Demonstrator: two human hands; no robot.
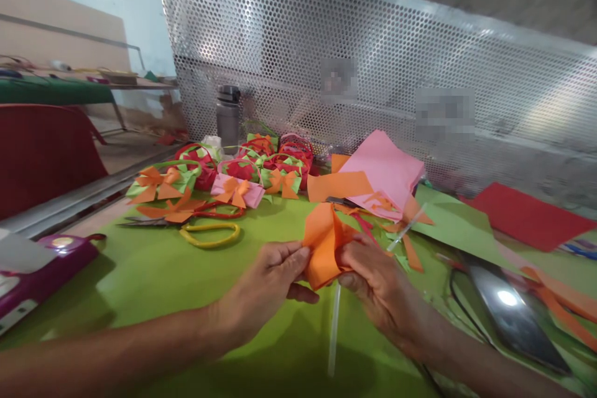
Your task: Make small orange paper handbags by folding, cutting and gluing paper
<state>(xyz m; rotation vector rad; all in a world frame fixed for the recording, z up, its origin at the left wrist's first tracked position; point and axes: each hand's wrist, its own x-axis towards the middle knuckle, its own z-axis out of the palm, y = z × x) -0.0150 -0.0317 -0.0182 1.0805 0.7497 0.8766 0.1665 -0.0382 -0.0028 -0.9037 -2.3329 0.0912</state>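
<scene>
Both of my hands hold one folded orange paper piece (323,247) just above the green tabletop (153,273). My left hand (265,289) pinches its left edge between thumb and fingers. My right hand (380,283) grips its right side with fingers curled. A thin white stick (334,329) lies on the table under my hands, running toward me. Behind the paper sit loose orange strips and a stack of pink paper sheets (385,168).
Several finished paper baskets with bows (242,171) stand at the back, before a grey bottle (227,117) and a perforated metal panel (373,62). Scissors (186,219) lie left of centre, a purple case (41,264) at far left, a phone (508,311) and red sheet (527,217) at right.
</scene>
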